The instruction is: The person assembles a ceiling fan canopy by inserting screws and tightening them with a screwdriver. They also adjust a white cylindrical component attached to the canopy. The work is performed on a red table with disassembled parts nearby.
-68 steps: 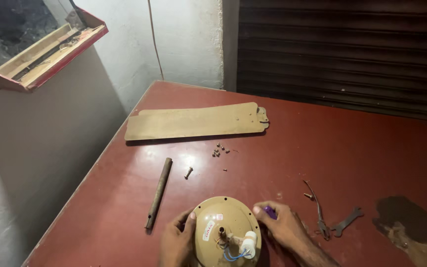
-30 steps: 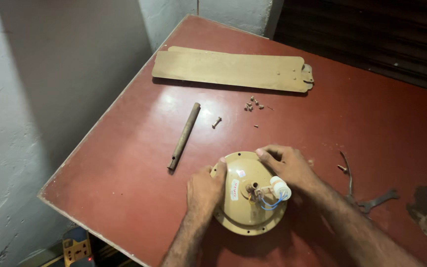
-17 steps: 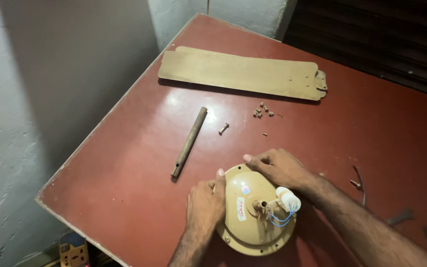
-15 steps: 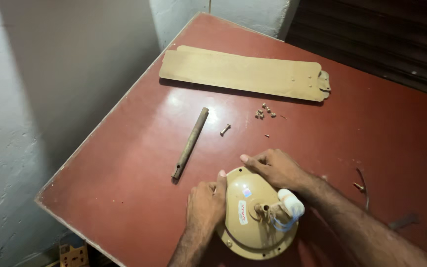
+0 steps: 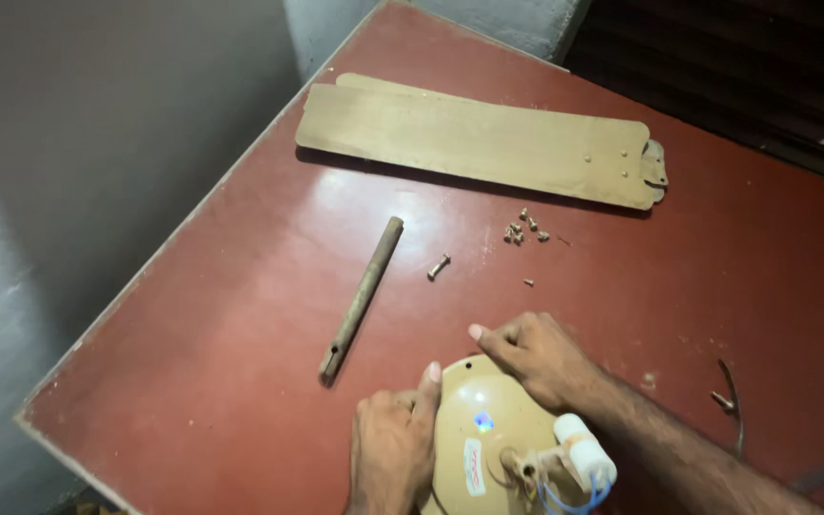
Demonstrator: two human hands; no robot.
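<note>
Fan motor housing (image 5: 488,443), beige and domed, white capacitor (image 5: 586,460) and blue wires on top, sits at the table's (image 5: 240,381) near edge; I hold it with my left hand (image 5: 393,453) flat against its left side, fingers closed together, and my right hand (image 5: 536,358) on its far rim, fingers curled narrow, pinching something too small to tell. Blades are already off, housing unopened as far as I judge. Around it: fan blades (image 5: 479,143) stacked by the far edge, loose screws (image 5: 524,229), single bolt (image 5: 439,267), brown rod (image 5: 362,298) toward the left edge, pliers (image 5: 731,405) at right; nothing blocks my hands.
</note>
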